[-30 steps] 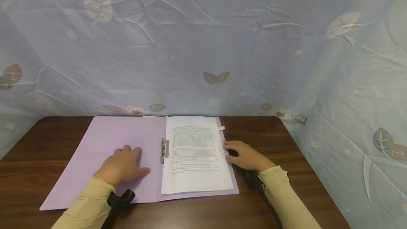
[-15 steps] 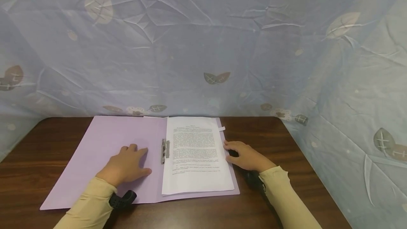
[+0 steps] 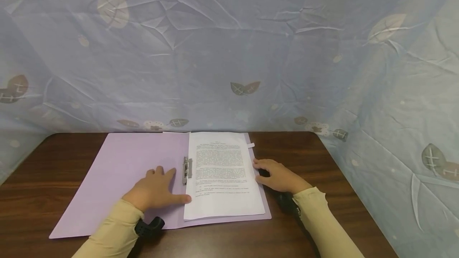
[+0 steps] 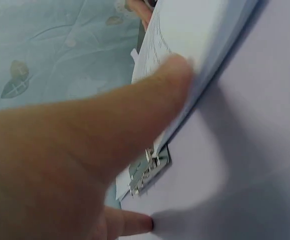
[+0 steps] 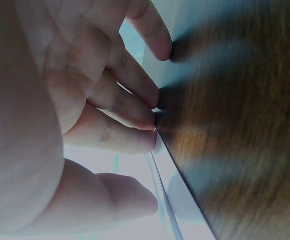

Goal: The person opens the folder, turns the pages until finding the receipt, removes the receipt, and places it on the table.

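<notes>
A lilac folder (image 3: 122, 166) lies spread flat on the dark wooden table. On its right half is a stack of printed pages (image 3: 222, 206), beside a metal binder clip (image 3: 185, 170) near the spine. My left hand (image 3: 155, 189) is over the left cover, fingers spread. Its thumb (image 4: 149, 95) reaches to the lower left edge of the pages; whether it touches them I cannot tell. At the folder's right edge, my right hand (image 3: 277, 175) rests with loosely bent fingers. In the right wrist view, fingertips (image 5: 145, 142) meet the folder edge and tabletop, the thumb lying nearer the pages.
A small white tab (image 3: 250, 145) sticks out at the folder's upper right. The wooden tabletop (image 3: 301, 150) extends to both sides. Behind and to the right hangs a blue-grey curtain (image 3: 208, 51) with a leaf pattern. Black wrist bands (image 3: 148, 228) sit on the forearms.
My left hand has moved right across the cover, its thumb now extended to the pages' edge. The right hand has stayed in place. Folder and pages look nearly unchanged.
</notes>
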`<action>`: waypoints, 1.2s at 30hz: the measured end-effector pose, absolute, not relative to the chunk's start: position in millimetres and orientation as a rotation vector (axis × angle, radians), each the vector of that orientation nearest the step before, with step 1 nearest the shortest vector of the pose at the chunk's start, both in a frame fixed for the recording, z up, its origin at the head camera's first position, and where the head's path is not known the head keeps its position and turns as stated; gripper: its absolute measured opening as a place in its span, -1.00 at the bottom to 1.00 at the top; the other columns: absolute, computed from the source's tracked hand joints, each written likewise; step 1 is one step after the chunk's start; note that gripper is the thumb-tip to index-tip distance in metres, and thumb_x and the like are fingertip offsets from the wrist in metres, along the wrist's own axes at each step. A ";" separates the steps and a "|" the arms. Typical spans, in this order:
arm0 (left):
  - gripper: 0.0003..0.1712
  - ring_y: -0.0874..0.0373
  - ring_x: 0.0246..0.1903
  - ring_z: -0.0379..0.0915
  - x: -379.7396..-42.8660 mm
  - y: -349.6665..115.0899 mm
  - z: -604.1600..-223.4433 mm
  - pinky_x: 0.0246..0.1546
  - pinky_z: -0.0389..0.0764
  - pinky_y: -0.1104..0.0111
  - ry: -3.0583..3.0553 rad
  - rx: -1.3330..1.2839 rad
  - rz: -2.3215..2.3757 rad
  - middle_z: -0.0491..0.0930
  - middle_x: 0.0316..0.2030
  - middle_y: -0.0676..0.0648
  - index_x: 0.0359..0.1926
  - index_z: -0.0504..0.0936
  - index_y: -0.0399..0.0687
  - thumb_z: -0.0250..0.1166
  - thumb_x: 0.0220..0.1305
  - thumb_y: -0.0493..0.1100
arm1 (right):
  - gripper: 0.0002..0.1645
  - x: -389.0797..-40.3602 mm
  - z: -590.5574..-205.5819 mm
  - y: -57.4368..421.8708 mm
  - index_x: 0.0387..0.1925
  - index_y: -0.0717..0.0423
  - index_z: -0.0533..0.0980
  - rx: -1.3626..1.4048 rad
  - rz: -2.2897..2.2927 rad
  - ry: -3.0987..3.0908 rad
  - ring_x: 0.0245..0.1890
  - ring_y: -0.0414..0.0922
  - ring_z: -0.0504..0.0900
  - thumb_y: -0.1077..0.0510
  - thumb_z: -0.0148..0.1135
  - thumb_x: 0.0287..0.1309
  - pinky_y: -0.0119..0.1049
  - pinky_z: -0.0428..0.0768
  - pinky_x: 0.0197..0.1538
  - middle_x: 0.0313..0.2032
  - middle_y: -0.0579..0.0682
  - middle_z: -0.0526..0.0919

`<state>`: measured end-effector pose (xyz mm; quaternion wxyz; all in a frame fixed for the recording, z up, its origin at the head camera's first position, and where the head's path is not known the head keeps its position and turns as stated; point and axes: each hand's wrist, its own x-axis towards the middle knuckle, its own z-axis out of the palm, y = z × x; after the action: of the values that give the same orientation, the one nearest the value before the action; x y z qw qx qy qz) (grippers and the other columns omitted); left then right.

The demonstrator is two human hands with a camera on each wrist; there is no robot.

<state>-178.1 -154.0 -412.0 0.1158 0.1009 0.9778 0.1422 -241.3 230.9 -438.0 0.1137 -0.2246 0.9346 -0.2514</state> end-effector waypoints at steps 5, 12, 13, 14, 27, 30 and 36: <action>0.40 -0.52 0.14 0.33 -178.7 -149.0 -410.8 -0.04 0.55 -0.33 2.862 0.257 0.392 0.36 0.16 -0.58 0.45 0.31 -0.42 0.49 -0.11 0.54 | -0.35 -241.6 -438.8 230.0 0.39 0.29 0.44 -0.655 -0.730 2.744 0.51 0.18 0.26 0.10 0.29 0.38 0.20 0.23 0.49 0.49 0.11 0.36; 0.40 -0.50 0.14 0.35 -177.6 -147.5 -411.0 -0.08 0.57 -0.33 2.865 0.219 0.390 0.36 0.18 -0.56 0.45 0.33 -0.40 0.51 -0.15 0.53 | -0.37 -242.4 -440.0 229.5 0.38 0.29 0.45 -0.659 -0.720 2.751 0.51 0.17 0.26 0.10 0.29 0.38 0.19 0.23 0.50 0.50 0.10 0.36; 0.39 -0.49 0.13 0.35 -177.2 -147.4 -410.8 -0.09 0.57 -0.32 2.868 0.219 0.390 0.37 0.17 -0.56 0.44 0.33 -0.40 0.52 -0.15 0.53 | -0.37 -242.3 -439.9 229.5 0.38 0.29 0.45 -0.662 -0.716 2.754 0.51 0.17 0.26 0.10 0.29 0.38 0.19 0.23 0.49 0.49 0.10 0.36; 0.39 -0.48 0.12 0.36 -176.9 -147.4 -411.0 -0.09 0.57 -0.32 2.870 0.219 0.391 0.37 0.17 -0.56 0.44 0.34 -0.40 0.52 -0.16 0.53 | -0.37 -242.2 -439.6 229.6 0.38 0.29 0.45 -0.665 -0.713 2.755 0.51 0.18 0.26 0.10 0.29 0.37 0.19 0.23 0.49 0.49 0.10 0.36; 0.42 -0.55 0.15 0.34 -170.7 -139.2 -411.2 -0.02 0.56 -0.31 2.872 0.301 0.398 0.31 0.27 -0.62 0.49 0.33 -0.30 0.56 -0.22 0.52 | -0.87 -237.2 -426.5 227.8 -0.16 0.06 0.66 -0.587 -0.560 2.886 -0.14 -0.11 0.56 0.11 0.35 0.32 -0.08 0.59 0.01 -0.11 -0.06 0.62; 0.42 -0.51 0.13 0.36 -168.8 -135.9 -412.4 -0.03 0.57 -0.29 2.869 0.311 0.391 0.32 0.25 -0.61 0.48 0.34 -0.30 0.56 -0.23 0.53 | -0.88 -237.2 -425.8 226.9 -0.37 -0.04 0.58 -0.579 -0.529 2.918 -0.33 -0.17 0.45 0.12 0.36 0.29 -0.19 0.50 -0.20 -0.31 -0.13 0.48; 0.44 -0.42 0.03 0.42 -165.0 -129.4 -414.6 -0.13 0.61 -0.24 2.887 0.303 0.373 0.38 0.16 -0.54 0.48 0.35 -0.29 0.55 -0.26 0.56 | -0.88 -238.2 -428.1 225.3 -0.30 -0.01 0.57 -0.552 -0.425 3.003 -0.29 -0.12 0.47 0.11 0.40 0.26 -0.13 0.54 -0.16 -0.22 -0.06 0.55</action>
<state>-165.0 -129.4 -414.6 0.1073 0.1030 0.9807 0.1268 -238.2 225.3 -428.1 0.0296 -0.1790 0.9737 -0.1378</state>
